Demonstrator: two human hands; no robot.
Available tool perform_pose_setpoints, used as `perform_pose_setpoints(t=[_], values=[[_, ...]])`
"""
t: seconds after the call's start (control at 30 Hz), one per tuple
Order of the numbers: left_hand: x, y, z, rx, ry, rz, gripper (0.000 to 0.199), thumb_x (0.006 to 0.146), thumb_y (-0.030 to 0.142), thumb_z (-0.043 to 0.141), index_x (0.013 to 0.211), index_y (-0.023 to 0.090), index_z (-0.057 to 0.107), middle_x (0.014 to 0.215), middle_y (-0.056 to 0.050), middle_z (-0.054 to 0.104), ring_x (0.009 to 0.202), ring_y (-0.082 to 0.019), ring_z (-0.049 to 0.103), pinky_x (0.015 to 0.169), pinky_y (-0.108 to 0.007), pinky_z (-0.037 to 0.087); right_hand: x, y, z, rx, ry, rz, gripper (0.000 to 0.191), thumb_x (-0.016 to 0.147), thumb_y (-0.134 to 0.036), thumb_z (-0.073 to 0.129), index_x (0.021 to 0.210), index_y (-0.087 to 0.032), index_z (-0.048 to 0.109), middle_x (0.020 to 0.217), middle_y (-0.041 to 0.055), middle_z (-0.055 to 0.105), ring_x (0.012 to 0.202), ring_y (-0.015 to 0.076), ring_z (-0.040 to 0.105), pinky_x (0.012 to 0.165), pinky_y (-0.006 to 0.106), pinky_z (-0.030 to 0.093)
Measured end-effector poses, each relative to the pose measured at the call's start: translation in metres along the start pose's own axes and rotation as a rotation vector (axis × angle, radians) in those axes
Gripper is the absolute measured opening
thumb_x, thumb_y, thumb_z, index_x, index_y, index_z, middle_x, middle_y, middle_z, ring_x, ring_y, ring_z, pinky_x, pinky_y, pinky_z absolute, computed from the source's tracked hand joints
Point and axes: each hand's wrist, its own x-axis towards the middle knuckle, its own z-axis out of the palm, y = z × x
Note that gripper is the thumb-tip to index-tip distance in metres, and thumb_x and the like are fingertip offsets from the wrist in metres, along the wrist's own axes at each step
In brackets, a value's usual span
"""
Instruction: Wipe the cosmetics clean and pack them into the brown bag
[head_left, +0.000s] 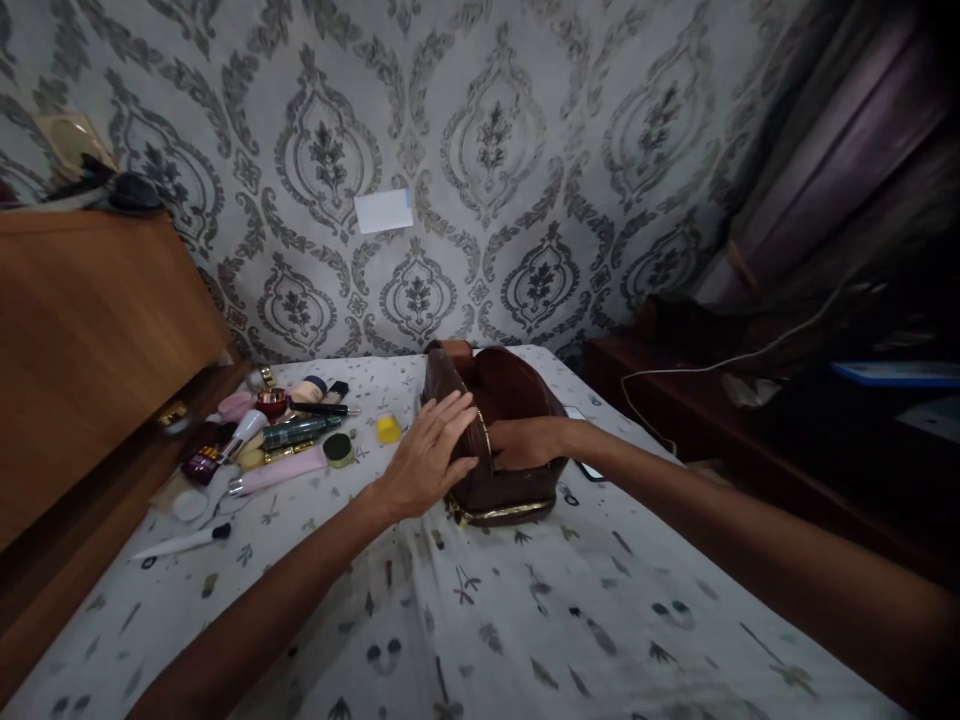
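A dark brown zippered bag (pixel 517 495) stands open on the patterned white sheet (pixel 525 620). My left hand (pixel 427 455) rests against the bag's left side, fingers stretched out and lying flat on it. Inside the bag's opening is my right hand (pixel 525 443); its fingertips are hidden, so what they touch cannot be made out. A small yellow item (pixel 388 430) lies just left of the bag. Partly behind the bag's right side a phone (pixel 589 468) lies on the sheet.
At the left lies a pile of cosmetics, with a pink tube (pixel 281 470), a round dark-lidded jar (pixel 338 449) and a white brush (pixel 180 543). A wooden cabinet (pixel 97 350) borders the left edge. A white cable (pixel 720 362) runs across dark furniture at the right.
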Motion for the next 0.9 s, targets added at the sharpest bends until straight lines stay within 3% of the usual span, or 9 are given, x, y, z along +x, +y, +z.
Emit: perform_pose_setpoints(t=[0.07, 0.2, 0.37, 0.53, 0.67, 0.77, 0.9], values=[[-0.019, -0.005, -0.004, 0.016, -0.006, -0.048, 0.054, 0.099, 0.032, 0.043, 0.149, 0.020, 0.026, 0.152, -0.019, 0.044, 0.147, -0.026, 0.032, 0.117, -0.056, 0.032, -0.007, -0.010, -0.006, -0.028, -0.030, 0.086, 0.020, 0.083, -0.007, 0.059, 0.091, -0.015, 0.074, 0.093, 0.0058, 0.078, 0.082, 0.0189, 0.071, 0.069, 0.022, 0.049], [-0.061, -0.023, -0.014, 0.101, -0.037, -0.190, 0.054, 0.097, 0.028, 0.047, 0.148, 0.022, 0.030, 0.149, -0.020, 0.045, 0.141, -0.031, 0.041, 0.113, -0.058, 0.038, -0.026, -0.037, -0.004, -0.111, 0.115, 0.363, 0.028, 0.095, -0.015, 0.043, 0.098, -0.012, 0.071, 0.103, 0.0175, 0.075, 0.096, 0.0281, 0.071, 0.070, 0.029, 0.047], [-0.086, -0.035, -0.028, 0.145, -0.063, -0.288, 0.055, 0.097, 0.029, 0.045, 0.149, 0.024, 0.028, 0.150, -0.018, 0.042, 0.139, -0.034, 0.043, 0.109, -0.059, 0.042, -0.046, -0.067, 0.024, -0.092, 0.335, 0.499, 0.026, 0.096, -0.013, 0.040, 0.104, -0.015, 0.065, 0.093, 0.0116, 0.075, 0.086, 0.0249, 0.071, 0.068, 0.030, 0.045], [-0.052, -0.005, -0.033, 0.150, -0.074, -0.113, 0.059, 0.098, 0.028, 0.046, 0.152, 0.024, 0.023, 0.152, -0.018, 0.039, 0.143, -0.032, 0.037, 0.112, -0.055, 0.039, -0.057, -0.068, 0.045, -0.089, 0.493, 0.389, 0.021, 0.095, -0.012, 0.046, 0.093, -0.014, 0.066, 0.100, 0.0117, 0.072, 0.095, 0.0224, 0.066, 0.084, 0.033, 0.048], [-0.005, 0.021, -0.020, 0.223, -0.091, 0.113, 0.054, 0.098, 0.025, 0.045, 0.150, 0.020, 0.030, 0.150, -0.018, 0.044, 0.144, -0.032, 0.035, 0.115, -0.054, 0.031, -0.061, -0.052, 0.056, -0.127, 0.732, 0.276, 0.022, 0.095, -0.014, 0.048, 0.103, -0.012, 0.068, 0.120, 0.0140, 0.068, 0.121, 0.0256, 0.057, 0.105, 0.038, 0.043], [0.017, 0.027, -0.011, 0.300, -0.158, 0.203, 0.043, 0.100, 0.026, 0.043, 0.142, 0.019, 0.043, 0.149, -0.017, 0.048, 0.142, -0.033, 0.038, 0.114, -0.058, 0.026, -0.065, -0.039, 0.062, -0.157, 0.863, 0.305, 0.025, 0.097, -0.018, 0.045, 0.105, -0.013, 0.069, 0.126, 0.0136, 0.067, 0.130, 0.0280, 0.051, 0.112, 0.047, 0.036], [0.024, 0.023, -0.009, 0.378, -0.171, 0.225, 0.031, 0.099, 0.028, 0.045, 0.123, 0.014, 0.060, 0.127, -0.020, 0.065, 0.128, -0.036, 0.052, 0.106, -0.060, 0.033, -0.072, -0.027, 0.066, -0.153, 0.909, 0.403, 0.028, 0.099, -0.018, 0.041, 0.106, -0.014, 0.069, 0.128, 0.0144, 0.066, 0.130, 0.0276, 0.053, 0.112, 0.056, 0.032]])
